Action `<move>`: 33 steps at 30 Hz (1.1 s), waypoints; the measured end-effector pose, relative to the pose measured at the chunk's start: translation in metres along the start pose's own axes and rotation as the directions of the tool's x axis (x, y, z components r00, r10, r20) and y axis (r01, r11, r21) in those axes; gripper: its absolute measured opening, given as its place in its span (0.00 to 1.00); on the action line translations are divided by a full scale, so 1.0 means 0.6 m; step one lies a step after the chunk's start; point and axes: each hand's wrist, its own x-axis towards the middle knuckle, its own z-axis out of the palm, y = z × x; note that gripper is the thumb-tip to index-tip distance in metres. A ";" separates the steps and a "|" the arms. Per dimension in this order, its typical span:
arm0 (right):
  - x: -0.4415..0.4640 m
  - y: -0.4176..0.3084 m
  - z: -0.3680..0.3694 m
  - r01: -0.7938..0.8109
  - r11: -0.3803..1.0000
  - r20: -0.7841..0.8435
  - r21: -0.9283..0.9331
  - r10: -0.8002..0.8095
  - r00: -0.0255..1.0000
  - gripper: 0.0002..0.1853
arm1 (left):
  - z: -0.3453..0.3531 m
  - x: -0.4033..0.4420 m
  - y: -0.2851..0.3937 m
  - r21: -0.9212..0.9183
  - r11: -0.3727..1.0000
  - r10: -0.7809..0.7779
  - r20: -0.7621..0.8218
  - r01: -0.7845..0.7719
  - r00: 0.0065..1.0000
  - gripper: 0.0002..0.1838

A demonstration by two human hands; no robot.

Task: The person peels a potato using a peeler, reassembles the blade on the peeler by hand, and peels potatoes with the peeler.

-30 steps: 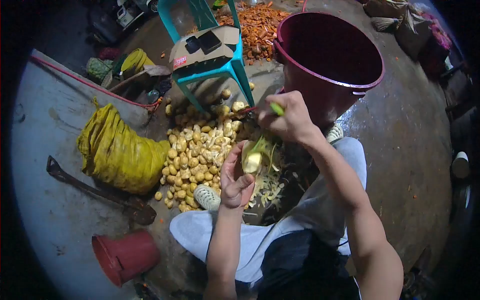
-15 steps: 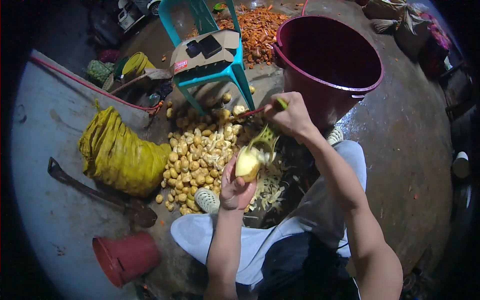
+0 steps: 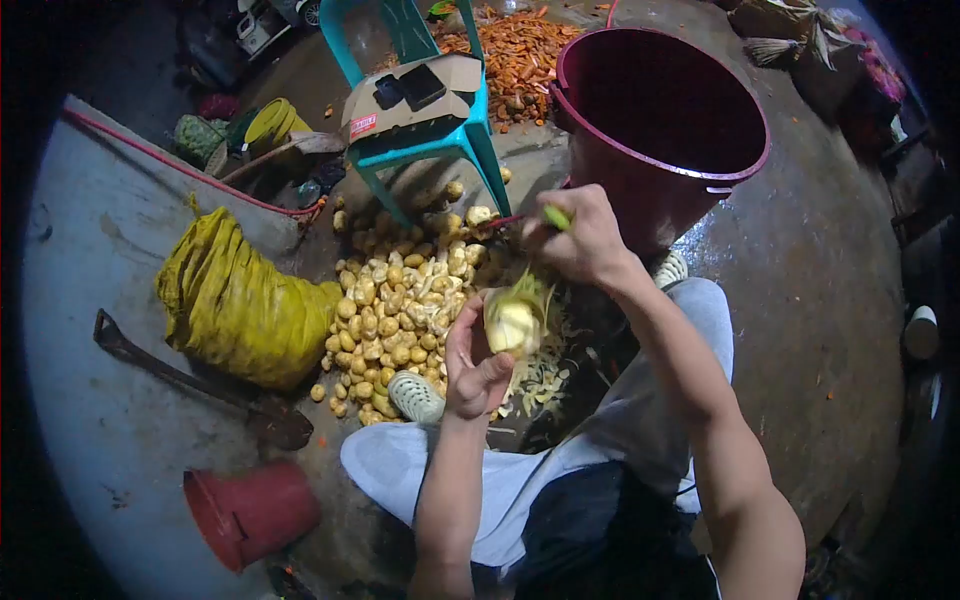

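Note:
My left hand (image 3: 474, 362) is closed round a partly peeled potato (image 3: 512, 334), its pale flesh showing. In my right hand (image 3: 580, 232) is the handle of a green peeler (image 3: 530, 288), whose blurred head lies over the potato's upper side. Below and left of the hands a heap of potatoes (image 3: 390, 325) covers the floor, some brown-skinned and some pale. Thin peelings (image 3: 540, 385) lie scattered under the potato, between my feet.
A tall maroon tub (image 3: 625, 190) stands beyond my right hand. Farther off are a teal chair (image 3: 470, 150) with cardboard on it and a carrot pile (image 3: 515, 60). On the left are a yellow sack (image 3: 240, 305), a shovel (image 3: 185, 375) and a red bucket (image 3: 265, 510).
The peeler's head has moved across the potato's upper face, and the potato is turned slightly in my left hand. My right hand has shifted only a little.

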 end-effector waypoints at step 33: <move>0.015 0.023 -0.010 -0.210 0.971 0.000 -0.117 0.211 0.977 0.07 | 0.001 -0.001 0.002 -0.016 0.999 0.037 0.038 -0.037 0.999 0.52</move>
